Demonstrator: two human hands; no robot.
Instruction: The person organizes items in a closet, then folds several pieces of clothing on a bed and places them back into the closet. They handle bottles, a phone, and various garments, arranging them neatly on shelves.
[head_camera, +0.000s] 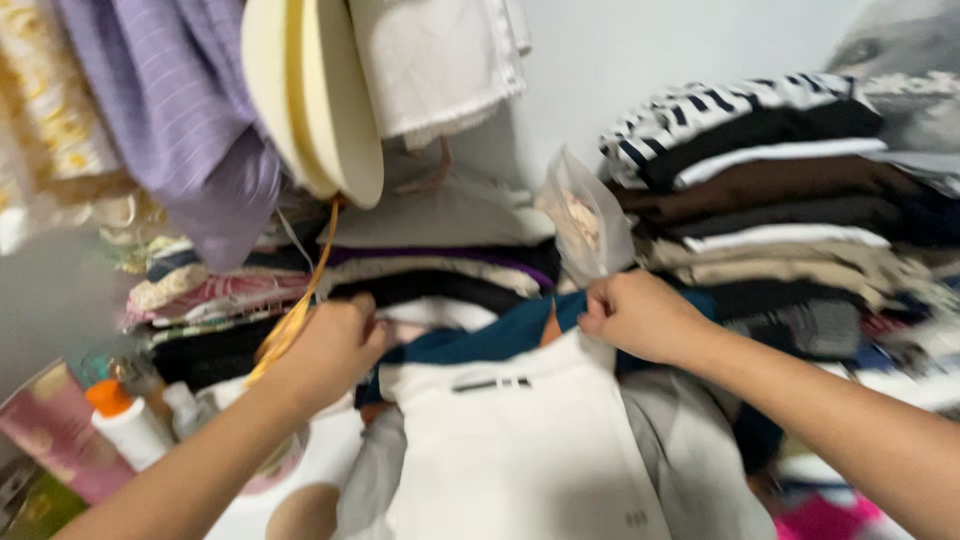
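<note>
A white folded garment (520, 440) with a short dark stripe lies on top of a pile in front of me. My left hand (335, 345) grips its top left corner, fingers closed. At the top right corner, my right hand (640, 315) is closed on the cloth. Just behind the white garment lies a teal garment (495, 335). A clear plastic bag (585, 220) with something pale inside stands right above my right hand.
Stacks of folded clothes fill the back middle (440, 265) and right (780, 200). A cream hat (315, 95), a purple striped shirt (185, 110) and a white garment (440, 60) hang above. A white bottle with an orange cap (125, 420) stands at lower left.
</note>
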